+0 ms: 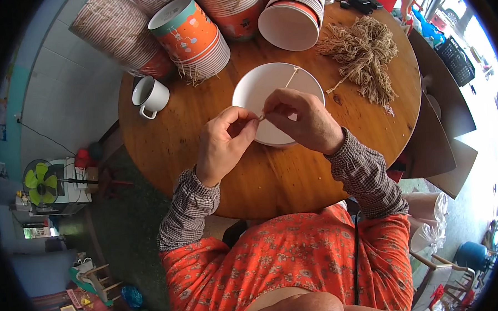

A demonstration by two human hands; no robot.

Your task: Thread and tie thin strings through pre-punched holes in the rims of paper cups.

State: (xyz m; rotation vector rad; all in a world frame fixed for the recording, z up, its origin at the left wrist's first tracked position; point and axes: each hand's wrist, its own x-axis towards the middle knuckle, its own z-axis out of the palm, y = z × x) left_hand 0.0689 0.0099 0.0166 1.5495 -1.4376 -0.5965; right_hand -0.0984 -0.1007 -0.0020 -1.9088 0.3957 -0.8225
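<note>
A white paper bucket (250, 87) stands on the round wooden table in front of me, its open mouth facing up. A thin beige cord (293, 76) runs from its far rim inward toward my right hand. Over the near left part of the bucket, my left hand (224, 142) and my right hand (308, 120) meet fingertip to fingertip. Both are closed in a pinch on a small bit of the cord; its exact shape between the fingers is too small to make out. My right hand hides part of the bucket's inside.
A loose heap of beige cords (367, 53) lies at the right of the table (176, 153). Orange-printed bucket stacks (191, 38) and nested white buckets (290, 26) stand along the back. A white enamel mug (156, 95) is at the left. Brown cardboard (431, 131) leans beyond the right edge.
</note>
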